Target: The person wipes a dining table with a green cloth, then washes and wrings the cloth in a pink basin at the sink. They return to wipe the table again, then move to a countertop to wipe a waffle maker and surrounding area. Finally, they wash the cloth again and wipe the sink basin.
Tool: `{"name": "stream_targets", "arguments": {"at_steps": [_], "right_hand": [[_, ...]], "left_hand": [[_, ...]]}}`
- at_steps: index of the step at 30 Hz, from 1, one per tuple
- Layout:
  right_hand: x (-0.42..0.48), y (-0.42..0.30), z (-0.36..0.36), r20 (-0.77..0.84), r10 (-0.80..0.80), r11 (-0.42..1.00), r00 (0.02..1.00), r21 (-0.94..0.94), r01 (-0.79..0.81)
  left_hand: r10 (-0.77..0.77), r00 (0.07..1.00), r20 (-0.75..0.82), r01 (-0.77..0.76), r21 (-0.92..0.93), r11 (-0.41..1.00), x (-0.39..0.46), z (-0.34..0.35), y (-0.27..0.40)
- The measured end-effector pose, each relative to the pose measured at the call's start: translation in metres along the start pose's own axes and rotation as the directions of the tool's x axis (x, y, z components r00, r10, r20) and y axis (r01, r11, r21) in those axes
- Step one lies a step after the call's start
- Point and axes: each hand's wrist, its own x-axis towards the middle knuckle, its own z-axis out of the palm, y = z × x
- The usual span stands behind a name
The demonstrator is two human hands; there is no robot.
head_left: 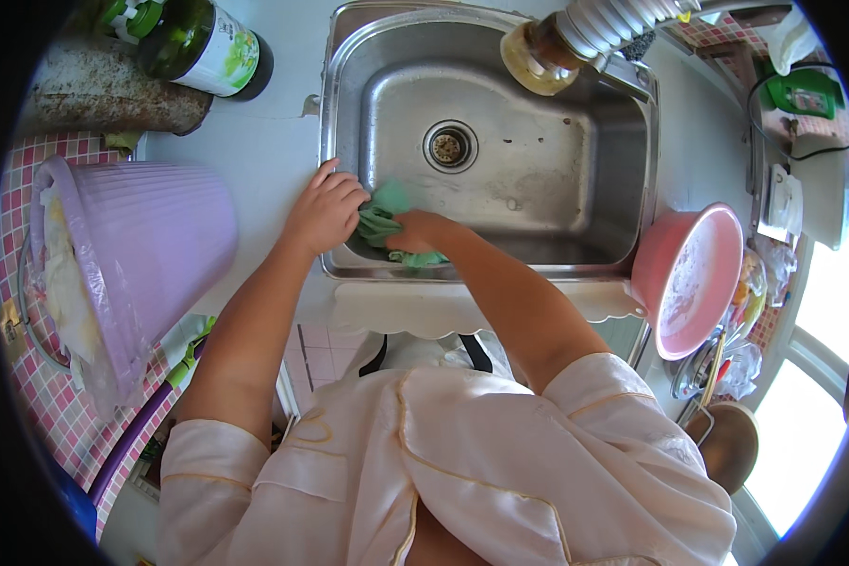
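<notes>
A stainless steel sink basin lies before me, with a round drain strainer in its floor. In its near left corner my right hand is closed on a crumpled green cloth. Part of the cloth spreads beyond the fingers, against the basin's wall. My left hand lies bent over the left rim of the sink. Its fingertips come close to the cloth, and whether they pinch it is hidden. Several dark specks are scattered on the right part of the basin floor.
A tap with a ribbed hose overhangs the far right of the sink. Left are a purple waste bin and a green bottle. A pink basin with suds is tilted at the right. A white scalloped guard edges the counter.
</notes>
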Motion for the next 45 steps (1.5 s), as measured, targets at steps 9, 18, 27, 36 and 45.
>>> {"name": "stream_targets", "arguments": {"at_steps": [9,18,27,36,45], "right_hand": [[-0.040,0.060,-0.013,0.059,-0.314,0.936,0.948,0.186,0.298],[0.032,-0.014,0.045,-0.635,-0.556,0.509,0.536,0.249,0.824],[0.110,-0.049,-0.064,-0.888,-0.350,0.711,0.299,-0.044,0.702],[0.150,-0.035,-0.133,-0.997,0.065,0.784,0.034,0.072,0.617],[0.044,0.074,-0.190,-0.578,0.795,0.166,0.184,0.499,0.850]], "left_hand": [[-0.039,0.989,-0.140,0.039,-0.008,0.999,-0.004,-0.008,0.005],[-0.095,0.966,-0.239,0.070,-0.110,0.991,-0.007,-0.008,0.000],[-0.080,0.974,-0.214,0.071,-0.049,0.996,-0.010,-0.003,-0.002],[-0.085,0.996,-0.023,0.085,-0.004,0.996,0.000,-0.010,0.000],[-0.138,0.990,-0.037,0.138,-0.009,0.990,-0.001,-0.013,0.002]]}}
